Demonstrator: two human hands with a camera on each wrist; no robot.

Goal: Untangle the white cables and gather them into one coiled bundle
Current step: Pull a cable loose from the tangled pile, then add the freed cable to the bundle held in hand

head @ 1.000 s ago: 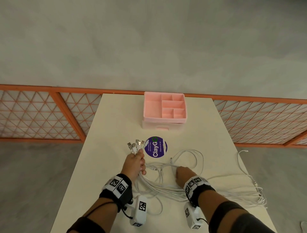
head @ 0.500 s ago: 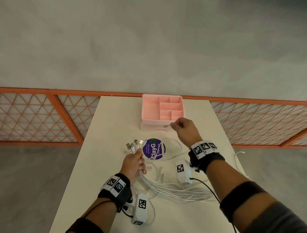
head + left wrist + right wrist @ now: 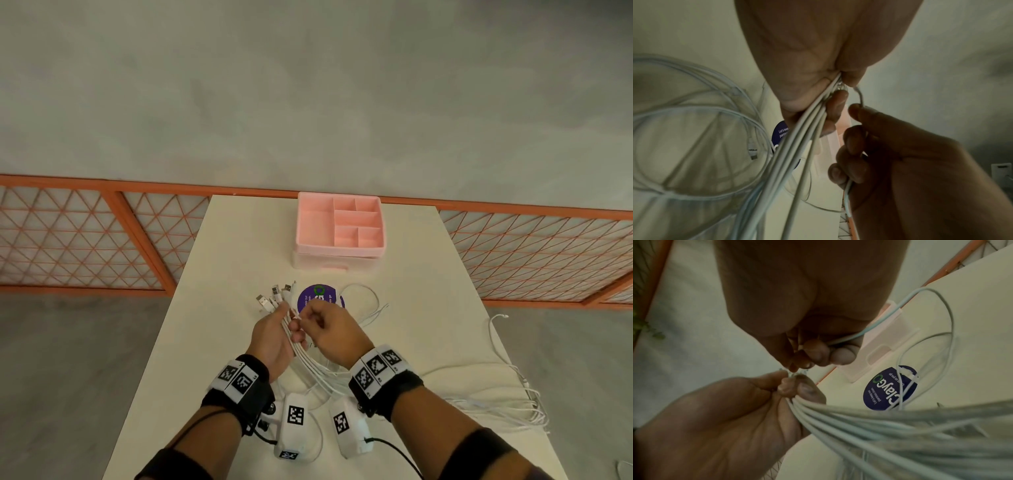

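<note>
My left hand (image 3: pixel 274 334) grips a bunch of white cables (image 3: pixel 318 371) near their USB plugs (image 3: pixel 274 296), which fan out above its fingers. The strands (image 3: pixel 797 146) run down from the fist toward the table. My right hand (image 3: pixel 327 327) sits right beside the left and pinches the end of one more white cable (image 3: pixel 937 293) against the bunch; that cable loops back over the purple sticker (image 3: pixel 891 388). The rest of the cables trail in a loose heap (image 3: pixel 503 407) toward the table's right edge.
A pink compartment organizer (image 3: pixel 339 231) stands at the table's (image 3: pixel 212 308) far middle. A round purple sticker (image 3: pixel 310 298) lies just beyond my hands. An orange lattice railing (image 3: pixel 85 236) runs behind the table. One cable end (image 3: pixel 498 317) hangs off the right edge.
My right hand lifted a cable end up near the pink organizer, then brought it back to the left hand's bunch. The left hand has kept its hold on the plugs.
</note>
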